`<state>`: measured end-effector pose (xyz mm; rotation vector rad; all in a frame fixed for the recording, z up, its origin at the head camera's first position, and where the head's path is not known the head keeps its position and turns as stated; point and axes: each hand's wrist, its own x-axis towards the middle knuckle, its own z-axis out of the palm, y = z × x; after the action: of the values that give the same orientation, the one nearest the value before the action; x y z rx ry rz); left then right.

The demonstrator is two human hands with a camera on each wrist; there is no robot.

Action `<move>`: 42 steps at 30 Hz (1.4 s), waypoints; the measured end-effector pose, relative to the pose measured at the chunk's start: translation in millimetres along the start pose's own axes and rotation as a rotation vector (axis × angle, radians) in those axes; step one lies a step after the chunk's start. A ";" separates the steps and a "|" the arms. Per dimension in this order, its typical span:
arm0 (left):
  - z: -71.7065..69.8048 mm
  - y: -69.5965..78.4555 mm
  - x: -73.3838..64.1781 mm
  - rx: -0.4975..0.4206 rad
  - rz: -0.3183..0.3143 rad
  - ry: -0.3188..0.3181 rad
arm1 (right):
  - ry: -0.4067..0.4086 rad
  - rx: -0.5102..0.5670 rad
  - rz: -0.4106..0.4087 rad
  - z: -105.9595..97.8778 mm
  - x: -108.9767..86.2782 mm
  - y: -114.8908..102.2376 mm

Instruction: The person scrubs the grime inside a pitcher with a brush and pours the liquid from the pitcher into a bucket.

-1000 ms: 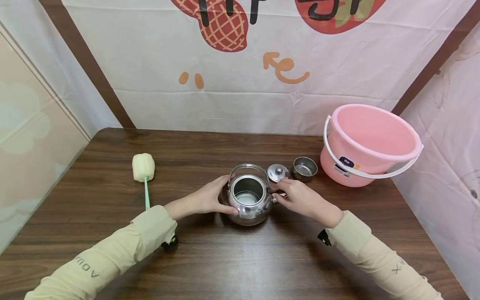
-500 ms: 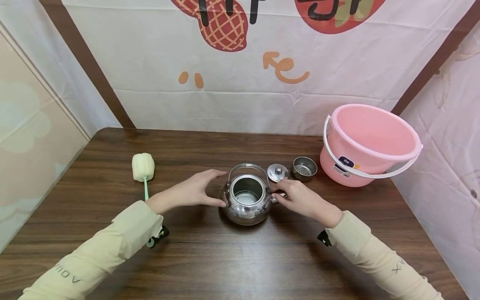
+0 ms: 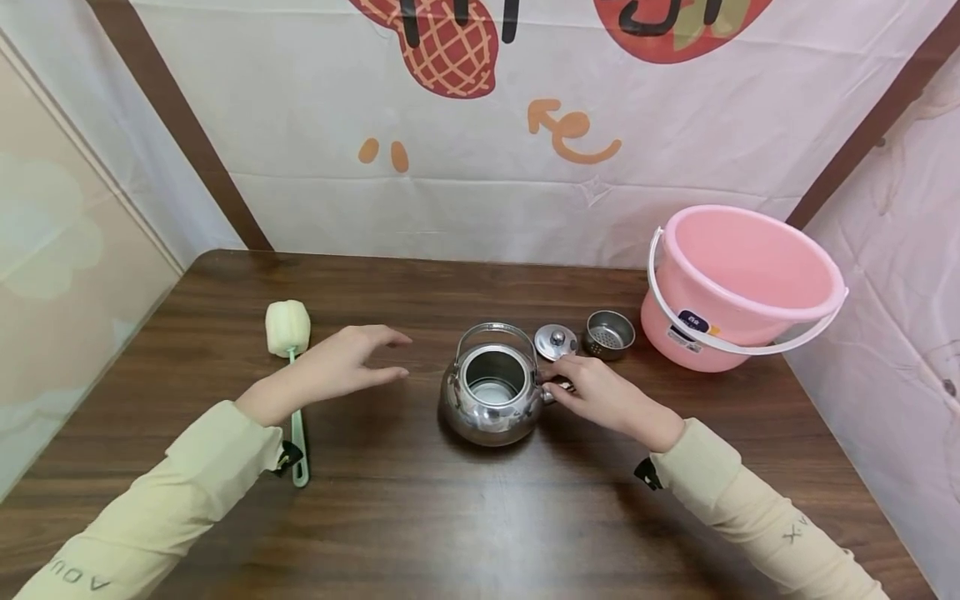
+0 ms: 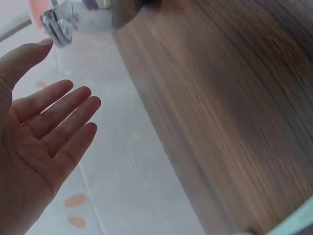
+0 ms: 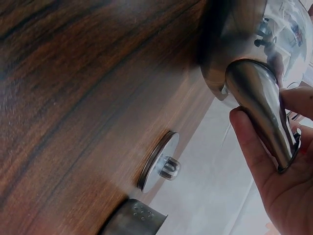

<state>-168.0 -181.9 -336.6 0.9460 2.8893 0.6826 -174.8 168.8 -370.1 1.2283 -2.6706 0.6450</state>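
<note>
A shiny steel teapot (image 3: 491,423) stands upright on the table with its lid off and its hoop handle raised. My right hand (image 3: 603,398) holds the teapot's spout (image 5: 259,105) between thumb and fingers, plain in the right wrist view. Left of the pot, my left hand (image 3: 330,368) is in the air with thumb and fingers spread, apart from it and holding nothing. Below that forearm lies a sponge brush (image 3: 287,327), with a pale yellow head and mint green handle, partly hidden by the wrist. The steel lid (image 3: 557,341) rests knob up behind my right hand.
Beside the lid sits a small perforated steel strainer (image 3: 609,335). A pink bucket (image 3: 693,333) with a white handle stands at the back right. The brown wooden table (image 3: 480,517) ends at a white printed cloth (image 3: 465,208) behind.
My left hand has let go of the teapot and moved left, towards the sponge brush. My right hand stays at the spout, and the teapot has not visibly moved.
</note>
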 end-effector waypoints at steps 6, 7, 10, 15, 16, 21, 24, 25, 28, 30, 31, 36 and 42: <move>-8.7 -11.1 -11.5 0.040 -0.053 0.050 | -0.001 -0.001 0.010 -1.4 1.7 -0.3; -9.5 -13.2 -14.1 0.047 -0.070 0.053 | -0.002 -0.001 0.014 -1.4 1.9 -0.5; -11.4 -18.1 -22.2 0.059 -0.127 0.053 | -0.004 0.002 0.022 -1.0 2.1 -0.9; -13.6 -23.9 -37.1 0.082 -0.200 0.054 | -0.011 0.003 0.023 0.7 0.8 -0.3; -14.2 -24.7 -39.8 0.086 -0.213 0.060 | -0.011 0.003 0.022 0.9 0.6 -0.1; -16.3 -28.5 -49.8 0.110 -0.279 0.098 | -0.007 0.005 0.019 1.3 0.0 0.1; -15.2 -31.5 -53.9 0.127 -0.325 0.115 | -0.013 0.005 0.024 0.8 -0.2 -0.4; -14.6 -32.5 -55.3 0.130 -0.341 0.119 | -0.016 0.005 0.027 0.7 -0.2 -0.6; -12.5 -35.6 -59.4 0.125 -0.385 0.129 | -0.024 0.001 0.036 0.6 -0.2 -1.3; -11.1 -37.6 -62.1 0.114 -0.408 0.140 | -0.026 0.000 0.036 0.5 0.0 -1.7; -10.5 -38.5 -63.4 0.111 -0.416 0.147 | -0.026 0.000 0.036 0.6 0.0 -1.8; -7.6 -42.6 -67.6 0.111 -0.461 0.162 | -0.024 0.000 0.031 0.8 0.0 -2.1; -4.4 -45.3 -71.8 0.084 -0.531 0.154 | -0.026 -0.013 0.047 1.2 -1.2 -2.3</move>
<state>-135.3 -257.1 -359.3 0.1040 3.1079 0.6075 -172.2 167.8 -370.8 1.1816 -2.7280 0.6216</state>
